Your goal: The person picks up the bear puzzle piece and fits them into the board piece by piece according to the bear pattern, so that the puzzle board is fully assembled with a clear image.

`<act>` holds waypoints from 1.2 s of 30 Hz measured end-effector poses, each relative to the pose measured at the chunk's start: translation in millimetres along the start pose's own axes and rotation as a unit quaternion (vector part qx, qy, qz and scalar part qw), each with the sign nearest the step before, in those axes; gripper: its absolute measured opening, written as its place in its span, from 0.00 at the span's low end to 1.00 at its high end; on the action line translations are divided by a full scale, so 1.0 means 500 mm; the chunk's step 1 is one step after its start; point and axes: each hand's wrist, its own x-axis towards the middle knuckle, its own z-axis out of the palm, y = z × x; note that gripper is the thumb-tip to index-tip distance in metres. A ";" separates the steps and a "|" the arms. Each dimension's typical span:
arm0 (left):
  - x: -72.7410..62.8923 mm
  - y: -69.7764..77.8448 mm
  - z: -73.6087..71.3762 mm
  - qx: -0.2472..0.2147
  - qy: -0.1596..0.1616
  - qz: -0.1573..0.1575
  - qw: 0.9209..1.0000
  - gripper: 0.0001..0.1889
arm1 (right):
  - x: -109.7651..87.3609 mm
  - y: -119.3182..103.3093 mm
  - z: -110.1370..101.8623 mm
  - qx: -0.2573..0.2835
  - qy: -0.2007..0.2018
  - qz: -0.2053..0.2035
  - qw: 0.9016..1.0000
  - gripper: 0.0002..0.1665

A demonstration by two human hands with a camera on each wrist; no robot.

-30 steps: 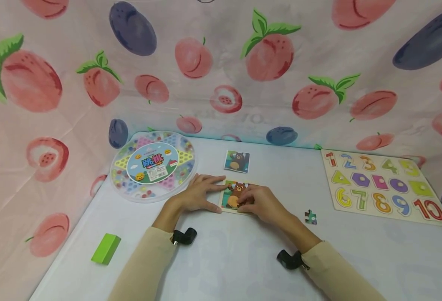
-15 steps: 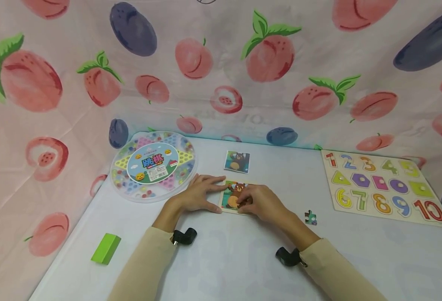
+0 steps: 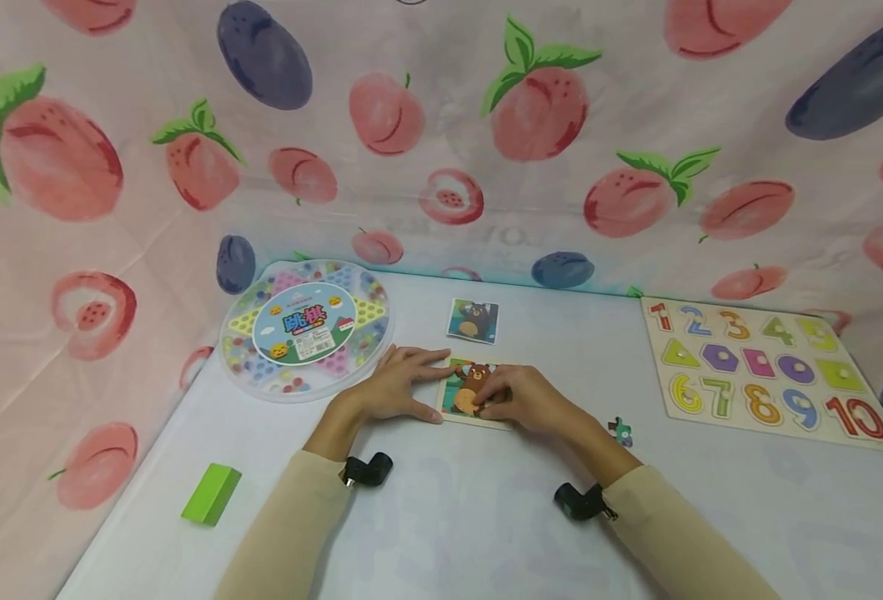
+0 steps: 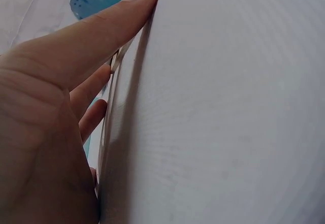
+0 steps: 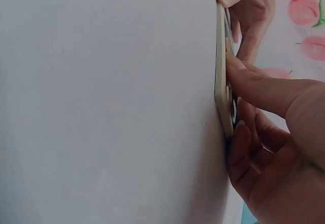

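Note:
A small square jigsaw board (image 3: 465, 392) with a brown bear picture lies flat on the white table. My left hand (image 3: 396, 385) rests at its left side, fingers spread and fairly straight, with the index finger and thumb touching the edge. My right hand (image 3: 534, 402) is over the board's right part, and it hides that area. Between its thumb and curled fingers, low over the board, the right wrist view shows a thin puzzle piece (image 5: 230, 96), mostly covered. A loose puzzle piece (image 3: 621, 431) lies right of my right wrist. Behind the board sits a matching bear picture card (image 3: 474, 322).
A round marble board game (image 3: 306, 329) lies at the back left, close to my left hand. At front left is a green block (image 3: 212, 495). A wooden number and shape board (image 3: 771, 371) lies at the right. A fruit-print curtain (image 3: 449, 125) borders the table.
My right hand has shifted slightly at the board's right side, with small finger movements. My left hand stays at the left edge.

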 end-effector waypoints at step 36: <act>0.001 0.002 0.000 -0.014 -0.010 -0.012 1.000 0.42 | -0.141 0.042 -0.147 -0.013 0.025 0.060 0.998 0.30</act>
